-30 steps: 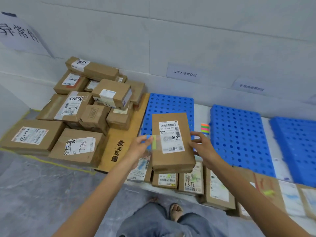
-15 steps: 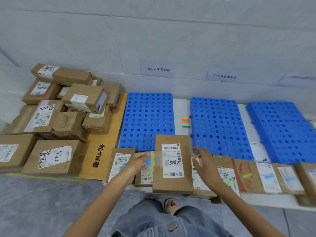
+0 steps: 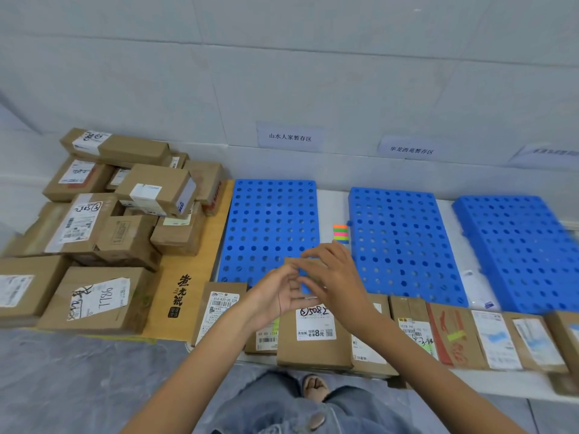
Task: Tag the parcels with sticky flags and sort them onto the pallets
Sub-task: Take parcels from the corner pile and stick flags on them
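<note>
One brown parcel point(image 3: 313, 346) lies flat in the front row of parcels point(image 3: 454, 336), resting on top of its neighbours, its white label (handwritten digits, a printed 8) facing up. Both hands hover over its far end. The left hand point(image 3: 275, 300) comes in palm-up with curled fingers and the right hand point(image 3: 336, 283) arches over from the other side, so their fingertips meet above the cardboard. The spot is blurred, and whether either hand pinches anything cannot be told.

Just beyond the right hand, a pad of sticky flags point(image 3: 340, 234) in orange, green, pink and yellow sits on the low white surface point(image 3: 332, 208), between the left blue pallet point(image 3: 269, 220) and the middle blue pallet point(image 3: 398, 239). A third blue pallet point(image 3: 517, 245) lies further right. To the left, a wooden board point(image 3: 188, 277) carries a pile of boxes point(image 3: 125, 214). Paper signs point(image 3: 289, 137) hang on the wall behind the pallets.
</note>
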The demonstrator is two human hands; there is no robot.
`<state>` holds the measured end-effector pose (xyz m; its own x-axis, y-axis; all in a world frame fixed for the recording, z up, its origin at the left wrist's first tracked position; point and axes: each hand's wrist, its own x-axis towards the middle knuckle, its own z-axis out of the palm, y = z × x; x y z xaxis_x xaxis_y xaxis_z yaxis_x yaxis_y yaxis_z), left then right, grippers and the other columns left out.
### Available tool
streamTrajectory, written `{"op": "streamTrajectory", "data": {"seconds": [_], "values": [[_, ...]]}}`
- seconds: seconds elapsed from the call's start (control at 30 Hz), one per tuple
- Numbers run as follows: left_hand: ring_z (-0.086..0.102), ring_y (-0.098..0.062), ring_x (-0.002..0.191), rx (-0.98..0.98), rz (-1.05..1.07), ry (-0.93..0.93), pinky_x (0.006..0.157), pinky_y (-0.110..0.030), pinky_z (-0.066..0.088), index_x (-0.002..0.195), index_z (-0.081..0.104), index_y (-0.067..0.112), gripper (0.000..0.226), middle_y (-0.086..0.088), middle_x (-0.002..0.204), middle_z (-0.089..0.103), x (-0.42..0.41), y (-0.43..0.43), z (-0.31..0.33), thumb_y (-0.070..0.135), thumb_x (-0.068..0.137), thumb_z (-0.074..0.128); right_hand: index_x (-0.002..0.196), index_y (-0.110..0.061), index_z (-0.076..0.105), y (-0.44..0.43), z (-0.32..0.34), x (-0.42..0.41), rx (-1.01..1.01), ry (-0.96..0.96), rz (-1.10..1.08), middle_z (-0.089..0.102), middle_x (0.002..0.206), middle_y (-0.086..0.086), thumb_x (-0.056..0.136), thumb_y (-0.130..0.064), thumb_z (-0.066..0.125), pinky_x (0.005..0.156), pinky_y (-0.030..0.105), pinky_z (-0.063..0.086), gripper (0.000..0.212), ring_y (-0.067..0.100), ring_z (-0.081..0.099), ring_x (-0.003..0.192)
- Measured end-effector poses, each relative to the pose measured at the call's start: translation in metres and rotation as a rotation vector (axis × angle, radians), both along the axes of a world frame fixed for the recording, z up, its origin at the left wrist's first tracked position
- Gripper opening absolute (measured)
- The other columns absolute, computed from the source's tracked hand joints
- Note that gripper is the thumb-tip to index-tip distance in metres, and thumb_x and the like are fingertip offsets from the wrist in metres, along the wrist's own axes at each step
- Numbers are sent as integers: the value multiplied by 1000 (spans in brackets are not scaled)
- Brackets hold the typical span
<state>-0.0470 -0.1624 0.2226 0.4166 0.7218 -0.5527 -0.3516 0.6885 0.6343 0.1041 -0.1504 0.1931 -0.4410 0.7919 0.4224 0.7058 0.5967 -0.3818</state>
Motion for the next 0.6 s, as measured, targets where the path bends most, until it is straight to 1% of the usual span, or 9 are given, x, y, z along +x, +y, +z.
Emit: {"op": "streamTrajectory", "data": {"seconds": [0.1,0.2,0.3,0.37,0.43,0.47,0.53,0.57,0.6], "values": [[69,-26,85,-16,18,-21,77,-38,59,114,55,4,27,-12,86,70,-1,-1,1,12,99,35,106,-19,70,-1,0,1,5,58,9,62,101,-3,90,-25,50,96,37,38,26,15,49,100],[69,-27,87,-15,17,-24,80,-39,58,112,57,4,26,-13,90,71,-3,-2,1,13,99,37,102,-20,69,-4,3,1,-23,129,2,60,95,-4,87,-23,53,88,30,40,22,13,50,94],[68,-28,91,-33,3,-26,86,-41,56,110,59,2,27,-16,103,69,-3,-4,2,14,98,37,88,-21,65,-3,6,-1,-93,196,-25,55,88,-7,82,-21,63,80,26,41,6,8,46,89],[67,-30,96,-52,4,-30,89,-43,54,114,58,-1,31,-18,112,66,-3,-6,2,14,98,37,80,-19,62,-1,6,-1,-107,185,-31,52,84,-8,76,-15,74,79,21,38,13,5,43,85],[65,-34,100,-60,4,-35,90,-45,53,116,57,-2,33,-18,110,67,-3,-7,1,17,99,36,77,-19,61,1,6,0,-80,142,-30,52,82,-6,73,-13,77,82,17,33,17,6,43,84],[64,-35,102,-60,4,-36,90,-45,53,114,58,-1,33,-17,105,69,-3,-8,0,18,99,36,77,-18,62,1,7,0,-56,123,-28,53,82,-5,73,-14,77,83,15,31,16,7,44,84],[64,-36,102,-57,5,-29,89,-44,53,112,59,2,33,-15,100,70,-3,-8,0,22,101,36,78,-17,66,2,9,0,19,83,-9,56,81,-3,79,-16,70,83,15,30,4,10,45,84],[65,-36,102,-54,2,-24,89,-44,54,113,60,4,33,-15,102,69,-3,-8,1,25,101,37,78,-15,67,0,11,0,53,71,1,57,80,-2,82,-17,64,81,16,31,6,11,45,84],[65,-35,103,-49,-7,-21,90,-44,53,114,60,5,35,-16,105,69,-3,-7,1,28,100,38,79,-14,69,-1,11,-1,78,69,15,58,79,-2,85,-18,59,79,18,34,12,11,45,83]]}}
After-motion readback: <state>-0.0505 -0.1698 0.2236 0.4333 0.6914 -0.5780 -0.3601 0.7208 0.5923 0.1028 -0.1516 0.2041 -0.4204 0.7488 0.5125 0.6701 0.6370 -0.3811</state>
